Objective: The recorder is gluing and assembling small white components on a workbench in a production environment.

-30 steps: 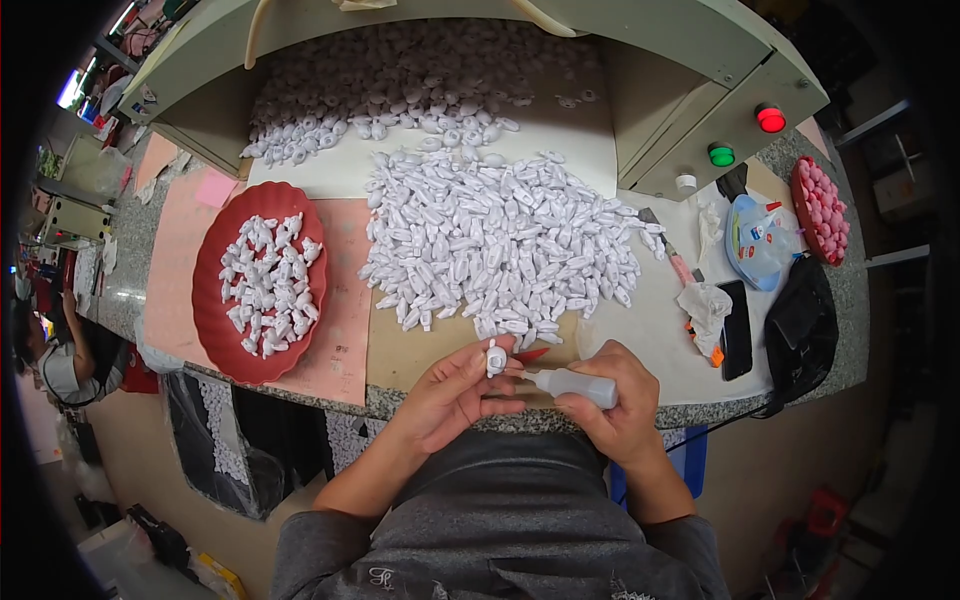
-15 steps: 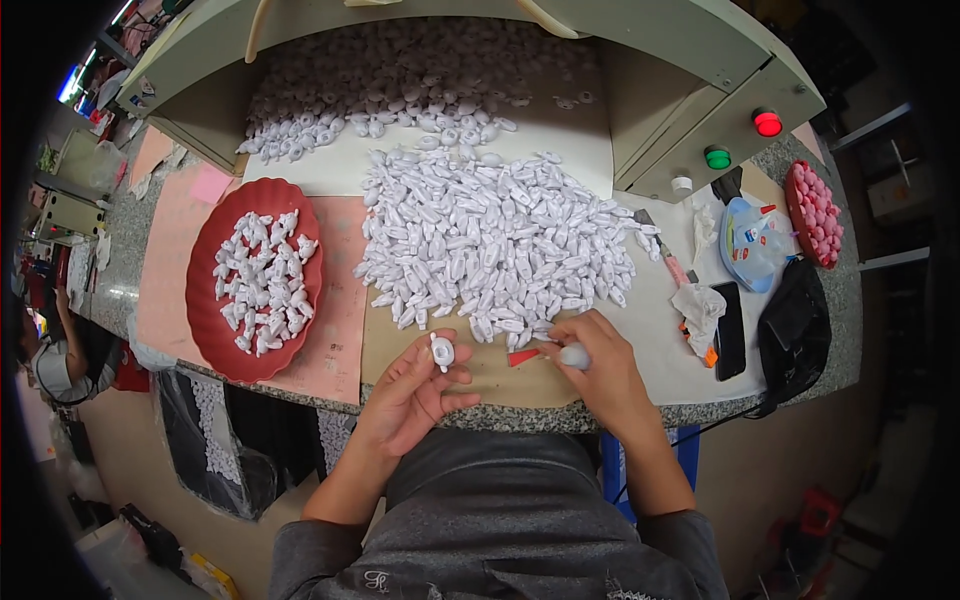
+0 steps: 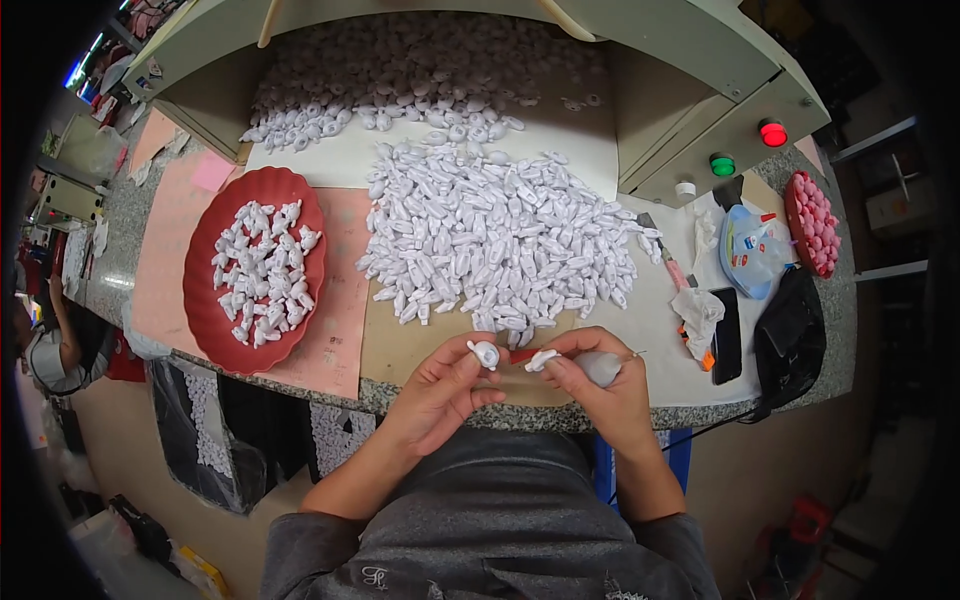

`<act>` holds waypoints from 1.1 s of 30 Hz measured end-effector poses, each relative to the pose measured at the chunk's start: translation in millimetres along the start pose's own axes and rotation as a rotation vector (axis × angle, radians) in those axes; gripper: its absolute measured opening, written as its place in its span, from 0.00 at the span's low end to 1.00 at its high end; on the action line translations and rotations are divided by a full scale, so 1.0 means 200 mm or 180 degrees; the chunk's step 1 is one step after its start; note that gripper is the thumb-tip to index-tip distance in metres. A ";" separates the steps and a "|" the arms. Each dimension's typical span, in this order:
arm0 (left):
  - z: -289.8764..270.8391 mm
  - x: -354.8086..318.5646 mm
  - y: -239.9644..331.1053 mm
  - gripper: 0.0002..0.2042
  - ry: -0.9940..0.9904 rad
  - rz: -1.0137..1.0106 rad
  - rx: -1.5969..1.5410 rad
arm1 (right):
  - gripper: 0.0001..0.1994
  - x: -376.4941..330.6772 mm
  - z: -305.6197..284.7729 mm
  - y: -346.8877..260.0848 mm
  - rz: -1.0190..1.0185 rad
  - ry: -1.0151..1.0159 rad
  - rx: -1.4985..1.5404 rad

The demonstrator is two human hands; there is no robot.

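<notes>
My left hand [image 3: 430,405] pinches a round white plastic piece [image 3: 487,354] with a hollow in its face, between thumb and fingertips. Close on its right, my right hand [image 3: 612,402] holds a smaller, elongated white plastic piece [image 3: 541,362] at its fingertips. A translucent squeeze bottle [image 3: 601,369] with a thin needle-like tip is also gripped in that hand, its tip pointing right. The two white pieces are apart. A small red object [image 3: 522,355] shows behind them on the brown paper. Just beyond my hands lies a heap of elongated white pieces [image 3: 500,235].
At the left, a scalloped red tray [image 3: 198,300] carries several white figures. More round white pieces [image 3: 400,90] fill the grey hooded booth [image 3: 690,130]. To the right lie a phone [image 3: 727,335], a black bag [image 3: 790,325], a blue dish [image 3: 733,262] and a bowl of pink pieces [image 3: 820,225].
My right hand has picked up an elongated white piece from the heap's near edge, keeping the bottle. My left hand has moved right with the round piece, bringing the hands closer together.
</notes>
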State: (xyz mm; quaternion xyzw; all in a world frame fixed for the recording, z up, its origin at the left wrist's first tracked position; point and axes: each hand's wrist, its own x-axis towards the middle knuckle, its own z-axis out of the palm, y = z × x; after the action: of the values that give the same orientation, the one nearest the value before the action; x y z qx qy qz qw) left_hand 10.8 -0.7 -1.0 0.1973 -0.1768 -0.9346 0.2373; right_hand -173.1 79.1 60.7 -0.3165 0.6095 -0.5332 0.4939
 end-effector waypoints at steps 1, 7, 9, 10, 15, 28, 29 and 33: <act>0.00 0.00 -0.01 0.14 -0.0060 0.0022 0.0003 | 0.07 0.00 0.01 0.01 -0.0100 0.0044 -0.0059; 0.01 0.00 -0.03 0.14 0.0061 0.0099 0.0071 | 0.07 0.00 0.06 0.03 -0.0728 0.0032 -0.0709; 0.03 0.00 -0.04 0.14 0.0103 0.0191 0.0212 | 0.07 0.00 0.07 0.04 -0.0806 0.0000 -0.0876; 0.03 0.00 -0.04 0.14 0.0143 0.0281 0.0354 | 0.07 0.00 0.07 0.05 -0.0951 0.0003 -0.1039; 0.01 0.00 -0.05 0.13 0.0404 0.0619 0.1283 | 0.07 0.00 0.05 0.03 -0.0728 -0.0106 -0.1192; 0.00 0.01 -0.04 0.11 0.0703 0.0567 0.1951 | 0.07 0.00 0.03 0.07 -0.0548 -0.0303 -0.1342; 0.00 0.01 -0.04 0.11 0.0708 0.0558 0.1951 | 0.07 0.01 0.03 0.07 -0.0568 -0.0279 -0.1363; -0.02 0.03 -0.02 0.10 0.0679 0.0448 0.1942 | 0.07 0.03 0.03 0.09 -0.0721 -0.0309 -0.1397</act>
State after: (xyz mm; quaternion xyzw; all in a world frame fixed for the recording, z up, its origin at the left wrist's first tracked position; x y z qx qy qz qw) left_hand 6.7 -0.6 -8.5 0.3434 -0.4359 -0.7939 0.2484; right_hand -167.4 76.1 42.6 -0.5078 0.6468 -0.4243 0.3792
